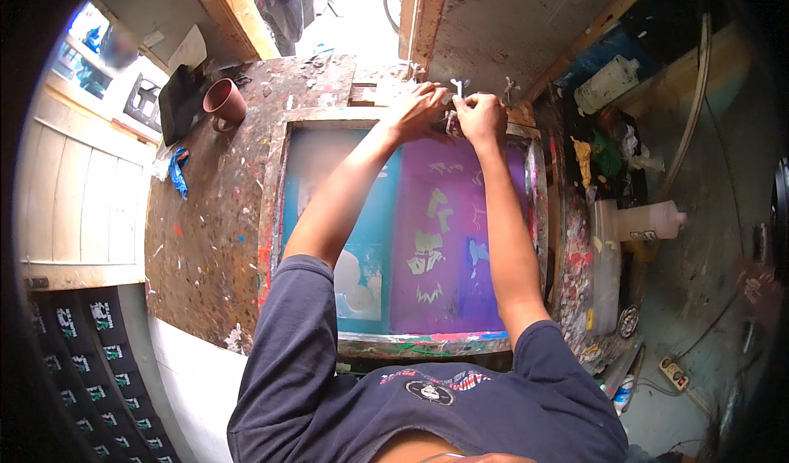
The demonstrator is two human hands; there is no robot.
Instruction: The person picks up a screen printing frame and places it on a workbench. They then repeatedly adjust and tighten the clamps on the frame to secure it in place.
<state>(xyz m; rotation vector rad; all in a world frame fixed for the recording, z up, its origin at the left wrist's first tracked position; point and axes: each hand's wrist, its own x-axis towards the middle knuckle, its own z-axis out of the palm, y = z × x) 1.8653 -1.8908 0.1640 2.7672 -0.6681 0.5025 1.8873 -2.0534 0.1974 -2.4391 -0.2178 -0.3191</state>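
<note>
R hand (483, 120) curled by the wing bolt (460, 85), far edge of screen frame (329, 114), L hand (415, 111) bent alongside, can't tell either grip; best turn bolt evenly w/ frame steady.

White daylight blows out the far doorway (353, 23); pale sheen fogs the screen (444, 294) at far left. The right is dimmer, fisheye bends the left door (86, 192), corners fall black.

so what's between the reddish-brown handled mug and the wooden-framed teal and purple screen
Only dark brown, paint-spattered tabletop lies between the reddish-brown mug and the wooden-framed screen; the head view shows that.
</note>
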